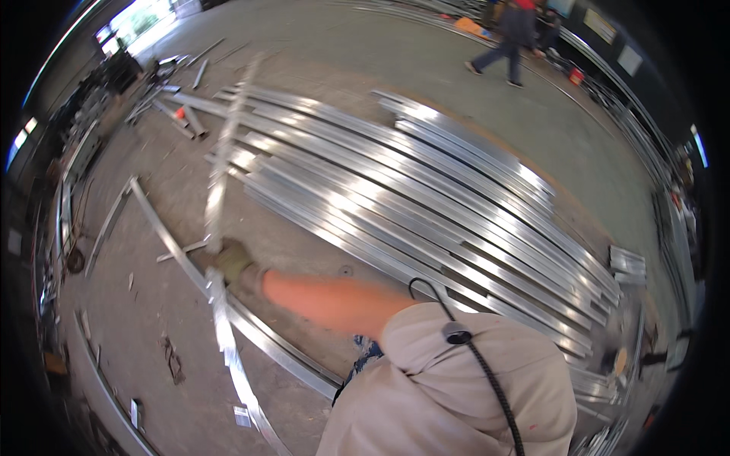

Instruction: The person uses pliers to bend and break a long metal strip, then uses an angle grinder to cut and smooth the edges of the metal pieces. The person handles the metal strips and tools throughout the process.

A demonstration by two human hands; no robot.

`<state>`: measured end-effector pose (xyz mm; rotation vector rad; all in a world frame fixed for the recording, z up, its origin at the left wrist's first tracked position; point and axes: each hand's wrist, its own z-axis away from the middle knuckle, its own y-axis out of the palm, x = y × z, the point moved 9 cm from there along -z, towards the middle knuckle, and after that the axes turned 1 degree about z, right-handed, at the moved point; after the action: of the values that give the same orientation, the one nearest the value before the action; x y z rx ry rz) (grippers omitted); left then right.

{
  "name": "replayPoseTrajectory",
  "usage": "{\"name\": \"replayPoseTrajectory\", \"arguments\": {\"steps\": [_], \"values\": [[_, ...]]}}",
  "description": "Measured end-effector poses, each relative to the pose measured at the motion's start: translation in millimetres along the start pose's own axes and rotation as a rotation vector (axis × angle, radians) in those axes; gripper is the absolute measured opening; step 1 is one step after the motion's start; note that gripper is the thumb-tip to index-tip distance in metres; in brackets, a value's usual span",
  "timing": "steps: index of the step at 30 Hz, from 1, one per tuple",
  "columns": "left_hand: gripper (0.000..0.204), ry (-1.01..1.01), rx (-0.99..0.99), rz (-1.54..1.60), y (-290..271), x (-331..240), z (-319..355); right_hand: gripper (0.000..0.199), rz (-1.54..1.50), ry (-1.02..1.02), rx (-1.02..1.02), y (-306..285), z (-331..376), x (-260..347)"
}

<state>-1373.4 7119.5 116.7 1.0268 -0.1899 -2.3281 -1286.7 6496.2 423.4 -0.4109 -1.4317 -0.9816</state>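
Observation:
My right arm reaches across to the left, and my right hand, in a dark olive work glove, is closed around a long shiny metal profile. The profile runs from the upper left down past my hand to the lower edge, and is blurred by motion. Below it, another long metal profile lies slantwise on the floor, and the held profile crosses over it. A short metal piece lies beside the crossing. My left hand does not show.
Many long silvery profiles lie side by side on the concrete floor to the right. Short offcuts and an orange-red object are at the far left. A person walks at the far right, near a red container.

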Motion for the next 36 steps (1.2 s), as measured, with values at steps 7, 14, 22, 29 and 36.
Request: {"name": "replayPoseTrajectory", "arguments": {"steps": [7, 14, 22, 29, 36], "values": [[0.041, 0.141, 0.081, 0.16, 92, -74, -76, 0.029, -0.286, 0.087, -0.226, -135, -145, 26], [0.034, 0.26, 0.234, 0.194, 349, -114, -87, 0.03, -0.462, 0.04, -0.371, -185, -254, 37], [0.028, 0.151, 0.247, 0.126, 594, -94, -183, 0.032, -0.409, -0.063, -0.415, -248, -402, 23], [0.021, 0.102, 0.533, 0.239, 773, -129, -293, 0.032, -0.374, -0.272, -0.579, -232, -481, 85], [0.019, 0.034, 0.57, 0.203, 949, -134, -354, 0.017, -0.445, -0.351, -0.635, -212, -567, 133]]}}
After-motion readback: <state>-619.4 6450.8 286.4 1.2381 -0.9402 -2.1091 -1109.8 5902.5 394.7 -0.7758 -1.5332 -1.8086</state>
